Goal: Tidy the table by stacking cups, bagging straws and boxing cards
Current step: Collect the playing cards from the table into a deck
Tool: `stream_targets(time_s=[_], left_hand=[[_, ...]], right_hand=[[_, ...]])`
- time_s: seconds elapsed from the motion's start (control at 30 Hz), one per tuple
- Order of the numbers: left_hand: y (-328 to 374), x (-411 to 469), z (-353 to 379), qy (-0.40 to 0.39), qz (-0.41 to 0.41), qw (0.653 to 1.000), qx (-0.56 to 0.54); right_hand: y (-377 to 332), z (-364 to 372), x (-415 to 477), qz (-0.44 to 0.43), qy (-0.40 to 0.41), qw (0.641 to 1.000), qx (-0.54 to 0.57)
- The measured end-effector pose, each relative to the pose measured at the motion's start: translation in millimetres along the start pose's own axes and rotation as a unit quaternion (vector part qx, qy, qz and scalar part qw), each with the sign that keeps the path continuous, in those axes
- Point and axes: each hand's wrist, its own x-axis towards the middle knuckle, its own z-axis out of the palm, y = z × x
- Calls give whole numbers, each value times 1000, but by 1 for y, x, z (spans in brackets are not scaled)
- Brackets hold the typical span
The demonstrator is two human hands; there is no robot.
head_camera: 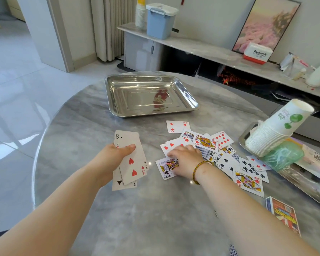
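The left hand (115, 156) grips an uneven fan of gathered cards (132, 163) under the thumb, while the right hand (185, 159) lies with fingers stretched flat on the loose cards (248, 180) scattered at 3 o'clock from that fan. The card box (283, 215) waits at 5 o'clock on the tabletop (81, 135). Because the held cards are skewed and overlapping, adding more without squaring them could let the lower ones slip out. Cards lying flat on the glossy surface may slide rather than lift, possibly toward the cup stack (273, 133) at 2 o'clock.
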Motion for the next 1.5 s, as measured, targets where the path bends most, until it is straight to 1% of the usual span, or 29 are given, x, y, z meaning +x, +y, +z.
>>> stream_targets(time_s=[0.13,0.23,0.3,0.33,0.4,0.43,0.47,0.53,0.57,0.6,0.63,0.67,0.7,0.73,0.8,0.87,0.9,1.03,1.07,1.13,1.2,1.23,1.27,1.33,1.43,1.5], left_hand=[[0,4,-3,10,-1,1000,-5],[-1,5,-3,8,-5,1000,-7],[-2,5,-3,0,-5,1000,-8],[-3,6,-3,-3,-5,1000,-9],[-4,7,-4,-8,-3,1000,-9],[-5,8,-3,-12,-3,1000,-12],[-6,8,-2,-16,-5,1000,-16],[-6,8,0,-26,-6,999,-26],[-6,7,1,-28,-4,999,-30],[-6,6,2,-25,-4,999,-35],[-5,5,4,-21,-5,999,-40],[-5,3,4,-14,-7,999,-42],[-4,2,6,-9,-11,999,-40],[-4,1,7,-10,-14,999,-37],[-5,1,8,-35,-16,999,-34],[-7,0,11,-70,-12,997,-30],[-9,1,12,-75,-7,997,-19],[-15,7,7,-54,-5,999,-6],[-15,9,6,-57,-9,998,-11],[-15,10,4,-64,-10,998,-20],[-15,11,4,-67,-11,997,-24],[-16,11,4,-67,-10,997,-23],[-16,12,4,-68,-11,997,-20],[-18,11,6,-71,-14,997,-15],[-19,10,8,-74,-13,997,-4],[-20,11,9,-71,-13,997,-3]], right_hand=[[-2,-4,11,-9,-21,998,-59],[1,-6,15,13,-33,998,-61],[3,-7,13,25,-28,999,-32],[4,-8,11,28,-20,999,-1],[6,-10,6,35,-15,993,113],[8,-12,3,35,-9,980,195],[10,-14,1,30,1,959,283],[12,-18,-3,14,20,903,430],[12,-18,-3,13,23,869,494],[10,-18,-4,16,20,831,555],[7,-16,-4,18,17,801,598],[2,-14,-4,19,11,784,621],[-2,-11,-3,19,7,783,622],[-10,-8,-2,21,8,790,613],[-23,-2,2,26,29,806,591],[-35,3,6,24,53,807,588],[-39,6,8,19,62,809,584],[-41,7,8,-6,87,834,545],[-35,3,7,-4,109,837,535],[-10,-5,6,28,167,856,489],[29,-9,4,88,221,887,396],[51,-10,0,122,227,904,341],[73,-9,-5,157,216,919,289],[109,-7,-15,225,145,938,222],[135,-3,-27,263,43,951,159],[138,-1,-30,267,-1,954,139]])
